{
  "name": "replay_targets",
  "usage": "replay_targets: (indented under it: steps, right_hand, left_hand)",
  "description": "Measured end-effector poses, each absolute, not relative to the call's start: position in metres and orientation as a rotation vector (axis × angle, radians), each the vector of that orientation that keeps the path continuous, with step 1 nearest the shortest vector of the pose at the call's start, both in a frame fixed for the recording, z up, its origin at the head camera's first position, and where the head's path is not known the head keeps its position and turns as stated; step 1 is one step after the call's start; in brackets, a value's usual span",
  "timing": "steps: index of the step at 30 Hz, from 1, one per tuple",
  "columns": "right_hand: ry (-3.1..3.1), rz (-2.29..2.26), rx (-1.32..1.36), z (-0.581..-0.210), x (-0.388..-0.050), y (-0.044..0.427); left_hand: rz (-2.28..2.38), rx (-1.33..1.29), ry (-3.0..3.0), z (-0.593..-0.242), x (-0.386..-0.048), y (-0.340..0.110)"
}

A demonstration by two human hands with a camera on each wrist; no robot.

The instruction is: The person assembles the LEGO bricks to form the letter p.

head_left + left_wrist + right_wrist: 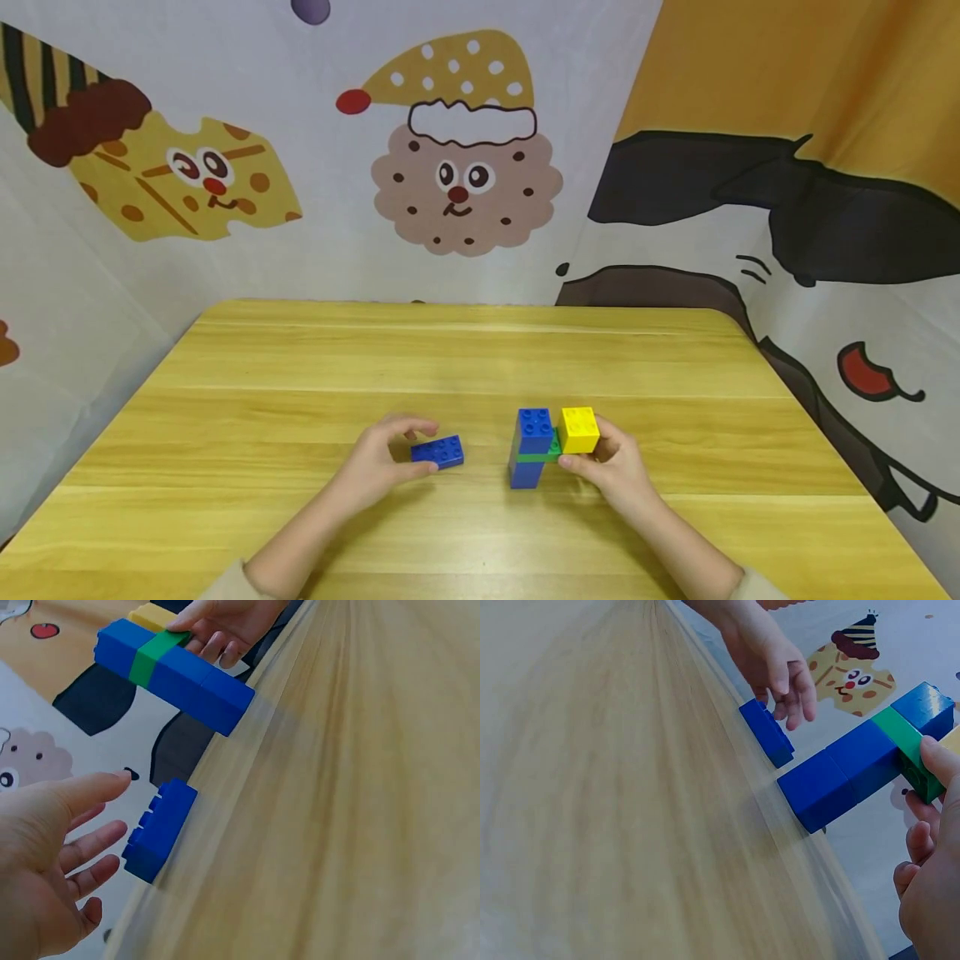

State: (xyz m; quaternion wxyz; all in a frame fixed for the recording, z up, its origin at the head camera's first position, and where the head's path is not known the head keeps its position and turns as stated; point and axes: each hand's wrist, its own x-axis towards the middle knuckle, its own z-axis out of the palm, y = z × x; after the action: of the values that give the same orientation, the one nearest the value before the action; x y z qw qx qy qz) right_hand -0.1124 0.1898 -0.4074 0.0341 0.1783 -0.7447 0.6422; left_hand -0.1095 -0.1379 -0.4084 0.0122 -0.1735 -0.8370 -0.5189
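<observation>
A blue toy building brick (438, 452) with studs lies on the table. My left hand (381, 458) is beside it, thumb and fingers spread apart around its left end; in the left wrist view a gap separates the hand (52, 855) from the brick (161, 829). To the right stands an upright toy brick stack (527, 473): blue bricks below, a green brick (156, 657) across, another blue on top. A yellow brick (579, 430) sits on the green one's right end. My right hand (618, 467) grips the stack there, its thumb against the green brick (901, 735).
Both hands work over a wooden table (375, 358) with rounded far corners. Behind it hangs a cloth backdrop (315, 250) printed with cartoon figures.
</observation>
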Motion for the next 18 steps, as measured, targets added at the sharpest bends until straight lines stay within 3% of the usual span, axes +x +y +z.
replay_targets:
  steps: [18]
  right_hand:
    - [-2.285,1.979,0.548,-0.407,-0.113,0.19]
  left_hand:
    - [-1.601,-0.538,-2.652,-0.425,-0.115,-0.139]
